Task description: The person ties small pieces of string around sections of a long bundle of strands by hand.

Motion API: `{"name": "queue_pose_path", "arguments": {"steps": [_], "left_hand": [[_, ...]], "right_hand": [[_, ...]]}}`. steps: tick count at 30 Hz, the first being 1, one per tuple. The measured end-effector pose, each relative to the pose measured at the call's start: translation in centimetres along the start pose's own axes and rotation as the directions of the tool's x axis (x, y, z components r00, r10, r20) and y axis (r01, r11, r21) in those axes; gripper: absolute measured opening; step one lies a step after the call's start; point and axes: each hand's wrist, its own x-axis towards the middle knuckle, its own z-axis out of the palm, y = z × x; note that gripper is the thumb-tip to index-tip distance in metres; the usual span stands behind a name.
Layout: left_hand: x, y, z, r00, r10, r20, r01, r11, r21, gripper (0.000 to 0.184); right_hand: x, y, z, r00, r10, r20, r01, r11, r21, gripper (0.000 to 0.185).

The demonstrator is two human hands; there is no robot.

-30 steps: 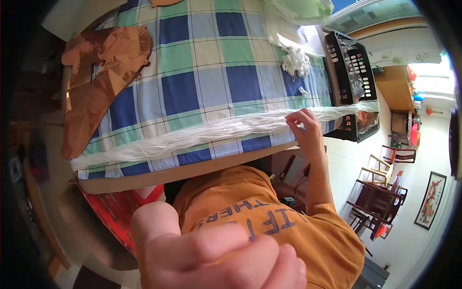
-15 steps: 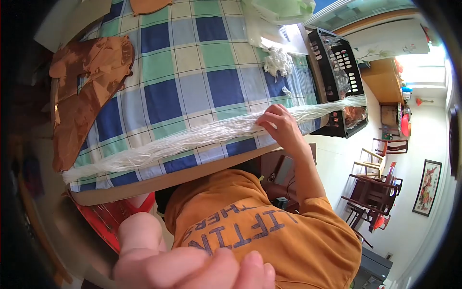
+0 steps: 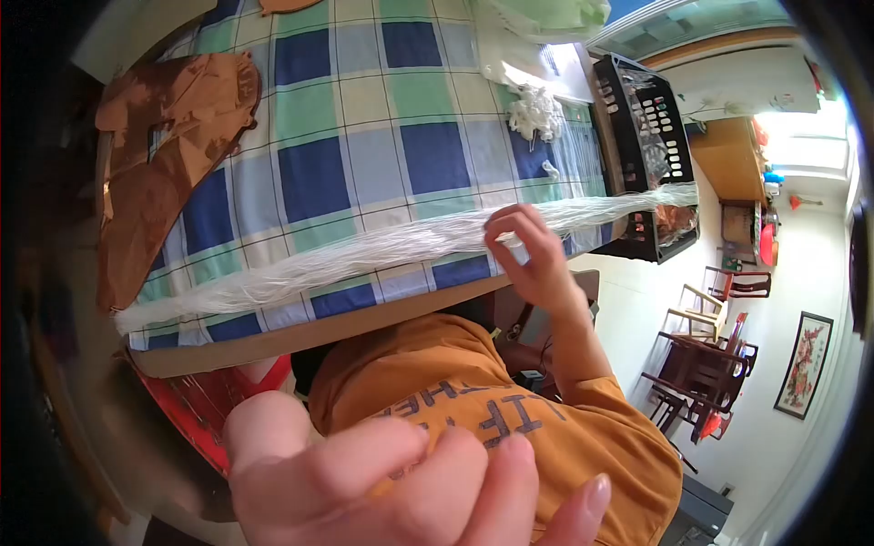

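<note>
A long bundle of white threads point(image 3: 346, 259) lies along the near side of the checked tablecloth, its right end crossing over a black crate. Above its near edge, right of the middle, is my right hand point(image 3: 537, 259). Thumb and curled fingers are apart there, with nothing visible between them; whether a fingertip touches the threads I cannot tell. Large and close to the camera, my left hand point(image 3: 391, 482) is raised in front of my orange shirt point(image 3: 555, 446). Its fingers are bent and parted, and no object shows in them.
Brown crumpled sheet material point(image 3: 173, 146) covers the table's left end. A white thread tangle point(image 3: 535, 114) lies near a pale plastic bag point(image 3: 546, 18). The black crate point(image 3: 646, 136) stands at the right edge. Below left is a red seat or container point(image 3: 187, 400); chairs point(image 3: 696, 364) stand farther right.
My right hand has gone from a near pinch at the threads to thumb and fingers apart, drawn slightly toward me. My left hand has moved up and right, its fingers spreading.
</note>
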Motion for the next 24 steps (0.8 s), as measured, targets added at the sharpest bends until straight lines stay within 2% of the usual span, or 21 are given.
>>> {"name": "queue_pose_path", "arguments": {"steps": [1, 2, 3, 4, 5, 6, 7, 9, 11, 12, 13, 15, 18, 21, 23, 24], "left_hand": [[-0.1, 0.1, 0.8, 0.998, 0.004, -0.068, -0.003, 1.0, 0.013, 0.022], [0.0, 0.1, 0.7, 0.999, 0.012, -0.045, -0.013, 1.0, -0.013, 0.024], [0.0, 0.0, 0.6, 1.0, 0.02, -0.023, -0.021, 0.999, -0.039, 0.028], [0.0, -0.3, -1.3, 0.995, 0.035, 0.098, -0.026, 0.996, -0.09, 0.035], [-0.2, -0.5, -2.2, 0.974, 0.056, 0.219, -0.026, 0.99, -0.136, 0.042], [-0.3, -0.6, -1.6, 0.985, -0.037, 0.171, 0.057, 0.992, -0.114, 0.031], [-0.8, -0.7, -0.5, 0.983, -0.134, 0.127, 0.145, 0.986, -0.085, 0.023], [-1.6, -1.1, 2.3, 0.924, -0.38, 0.033, 0.381, 0.924, -0.017, 0.021], [-3.4, -3.6, 3.5, 0.773, -0.582, 0.253, 0.585, 0.808, 0.068, 0.027], [-4.9, -4.7, 4.5, 0.713, -0.627, 0.314, 0.624, 0.771, 0.123, 0.033], [-5.9, -5.3, 5.6, 0.709, -0.63, 0.317, 0.619, 0.771, 0.15, 0.036], [-7.0, -5.9, 6.9, 0.719, -0.607, 0.339, 0.586, 0.791, 0.172, 0.043], [-7.9, -5.9, 9.0, 0.756, -0.544, 0.365, 0.46, 0.838, 0.294, 0.035], [-8.0, -5.5, 9.8, 0.745, -0.504, 0.437, 0.296, 0.837, 0.461, 0.03], [-8.4, -5.1, 9.9, 0.745, -0.481, 0.463, 0.199, 0.822, 0.533, 0.026], [-8.1, -5.3, 9.3, 0.706, -0.451, 0.546, 0.143, 0.846, 0.514, 0.022]], "right_hand": [[0.1, -0.4, 0.8, 0.999, 0.002, 0.046, -0.006, 0.996, 0.092, 0.015], [0.1, -0.7, 1.7, 0.994, -0.015, 0.104, 0.0, 0.989, 0.148, 0.013], [0.2, -1.1, 2.9, 0.993, -0.072, 0.092, 0.048, 0.971, 0.232, 0.016], [0.4, -2.1, 3.9, 0.988, -0.075, 0.132, 0.03, 0.948, 0.317, 0.015], [0.4, -2.9, 5.0, 0.983, -0.034, 0.178, -0.058, 0.871, 0.488, 0.013], [0.7, -4.1, 5.4, 0.975, -0.037, 0.217, -0.093, 0.826, 0.557, 0.01], [0.4, -3.8, 6.8, 0.978, -0.054, 0.199, -0.103, 0.71, 0.696, 0.012], [0.6, -4.9, 6.6, 0.984, 0.048, 0.172, -0.152, 0.732, 0.665, 0.013], [1.3, -6.3, 5.7, 0.958, 0.216, 0.19, -0.287, 0.69, 0.665, 0.026], [1.4, -5.5, 5.6, 0.964, 0.153, 0.218, -0.265, 0.644, 0.717, 0.042], [1.1, -4.4, 6.0, 0.97, 0.119, 0.213, -0.239, 0.632, 0.737, 0.055], [1.2, -3.7, 5.8, 0.971, 0.055, 0.232, -0.209, 0.661, 0.721, 0.062], [1.1, -3.6, 6.2, 0.975, 0.021, 0.221, -0.16, 0.759, 0.631, 0.071], [1.5, -3.7, 6.7, 0.987, -0.005, 0.163, -0.08, 0.856, 0.51, 0.076], [1.7, -3.7, 6.1, 0.972, 0.0, 0.233, -0.109, 0.885, 0.453, 0.071], [1.8, -4.1, 5.6, 0.962, 0.02, 0.274, -0.138, 0.899, 0.416, 0.069]]}}
